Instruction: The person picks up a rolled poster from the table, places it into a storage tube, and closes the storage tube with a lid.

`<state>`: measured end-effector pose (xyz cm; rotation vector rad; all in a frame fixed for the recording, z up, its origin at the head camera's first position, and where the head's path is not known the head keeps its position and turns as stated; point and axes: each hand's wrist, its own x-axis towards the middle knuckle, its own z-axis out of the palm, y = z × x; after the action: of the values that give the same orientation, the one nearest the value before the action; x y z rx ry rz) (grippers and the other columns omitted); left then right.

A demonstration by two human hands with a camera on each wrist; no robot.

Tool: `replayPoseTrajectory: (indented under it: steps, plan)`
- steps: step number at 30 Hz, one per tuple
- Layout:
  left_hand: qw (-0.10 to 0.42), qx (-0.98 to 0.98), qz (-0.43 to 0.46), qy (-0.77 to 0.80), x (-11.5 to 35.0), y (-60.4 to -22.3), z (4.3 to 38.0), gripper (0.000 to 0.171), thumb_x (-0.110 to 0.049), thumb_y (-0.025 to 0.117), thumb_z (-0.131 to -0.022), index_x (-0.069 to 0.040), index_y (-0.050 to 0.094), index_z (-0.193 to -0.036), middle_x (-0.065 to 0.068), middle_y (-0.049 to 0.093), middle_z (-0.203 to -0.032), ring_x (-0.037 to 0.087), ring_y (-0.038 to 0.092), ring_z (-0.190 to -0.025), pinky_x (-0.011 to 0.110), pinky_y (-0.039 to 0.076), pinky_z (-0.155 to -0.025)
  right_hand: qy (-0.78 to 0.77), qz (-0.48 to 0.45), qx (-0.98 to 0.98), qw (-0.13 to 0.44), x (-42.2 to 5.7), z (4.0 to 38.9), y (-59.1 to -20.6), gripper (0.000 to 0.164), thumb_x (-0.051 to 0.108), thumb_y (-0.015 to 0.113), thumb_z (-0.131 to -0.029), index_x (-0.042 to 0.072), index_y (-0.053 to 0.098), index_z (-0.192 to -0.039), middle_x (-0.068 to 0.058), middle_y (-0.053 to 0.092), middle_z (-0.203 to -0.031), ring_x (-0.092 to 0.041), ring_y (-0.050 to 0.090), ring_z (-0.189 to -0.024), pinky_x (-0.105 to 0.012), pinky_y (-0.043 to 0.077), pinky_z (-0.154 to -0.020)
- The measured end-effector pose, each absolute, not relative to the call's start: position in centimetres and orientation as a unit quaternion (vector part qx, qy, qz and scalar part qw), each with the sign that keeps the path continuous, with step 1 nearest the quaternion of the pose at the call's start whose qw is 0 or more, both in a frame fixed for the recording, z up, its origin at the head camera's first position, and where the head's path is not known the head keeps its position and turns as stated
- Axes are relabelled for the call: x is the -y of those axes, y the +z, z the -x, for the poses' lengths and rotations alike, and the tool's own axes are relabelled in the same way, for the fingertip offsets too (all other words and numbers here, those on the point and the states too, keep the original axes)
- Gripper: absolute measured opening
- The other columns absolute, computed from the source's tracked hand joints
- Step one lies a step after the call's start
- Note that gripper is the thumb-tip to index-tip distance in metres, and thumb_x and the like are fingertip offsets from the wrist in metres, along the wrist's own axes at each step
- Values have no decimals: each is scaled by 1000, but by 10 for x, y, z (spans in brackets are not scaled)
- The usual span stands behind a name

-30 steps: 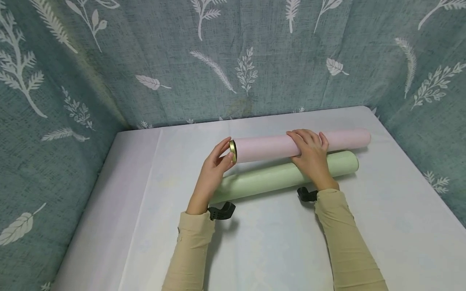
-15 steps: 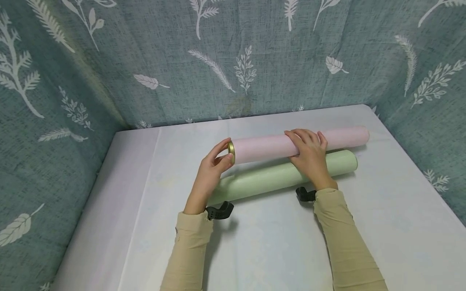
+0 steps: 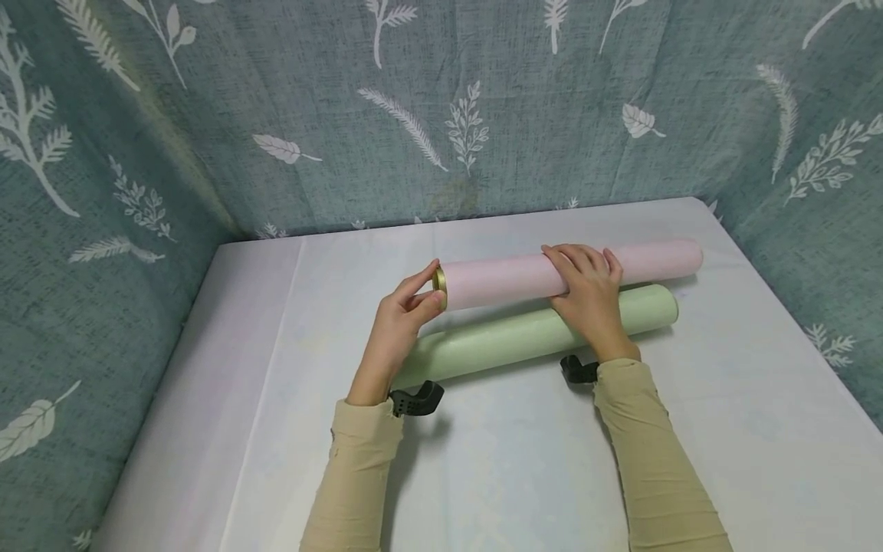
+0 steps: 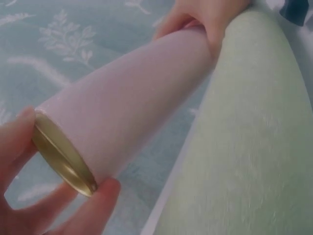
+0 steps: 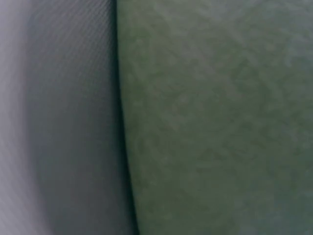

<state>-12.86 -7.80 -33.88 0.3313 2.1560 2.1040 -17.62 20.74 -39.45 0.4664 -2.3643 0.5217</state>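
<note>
A long pink tube (image 3: 493,282) lies crosswise in the head view, with a gold metal lid (image 3: 440,288) at its left end. My left hand (image 3: 396,326) pinches the lid's rim between thumb and fingers. In the left wrist view the lid (image 4: 61,154) has a recessed face and sits against the tube's end. My right hand (image 3: 588,295) grips the tube around its middle from above; its thumb side is partly hidden. Just nearer to me lies a pale green tube (image 3: 497,345), passing beneath both wrists. That green tube (image 5: 220,117) fills most of the right wrist view.
The white-covered table (image 3: 524,468) extends around both tubes. Teal curtains (image 3: 331,153) with white leaf prints enclose its back and sides. Black wrist mounts (image 3: 417,400) stick out from both wrists close to the green tube.
The lid now sits closer to the pink tube's end; the dark gap seen a second ago no longer shows. Both hands keep their places, and the view shifts slightly.
</note>
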Motion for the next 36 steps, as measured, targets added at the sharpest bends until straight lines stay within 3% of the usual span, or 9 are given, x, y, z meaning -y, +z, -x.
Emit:
replayPoseTrajectory:
  steps: [7,17,36]
  plan:
    - [60,-702,-111,701,76,-340,130,49,-19,56,-88,-26,41,-134,-2,38,-135,18,47,-114,30,45,-86,202,-196,894,348,-210,178,-397,68,9,80,-61,19,54,-123,-3,54,-116,-26,42,-112,-52,16,-99]
    - [101,-707,-102,693,86,-337,128,53,-21,65,-82,-30,44,-131,-6,40,-135,14,49,-113,32,44,-88,214,-203,900,321,-213,177,-395,70,6,79,-61,20,52,-124,-1,51,-119,-25,39,-114,-49,12,-102]
    - [63,-766,-68,636,78,-327,123,49,-25,67,-79,-38,50,-124,-12,47,-127,11,52,-109,33,43,-89,210,-210,887,355,-211,176,-395,63,8,81,-59,19,58,-117,-1,56,-115,-25,44,-111,-50,17,-101]
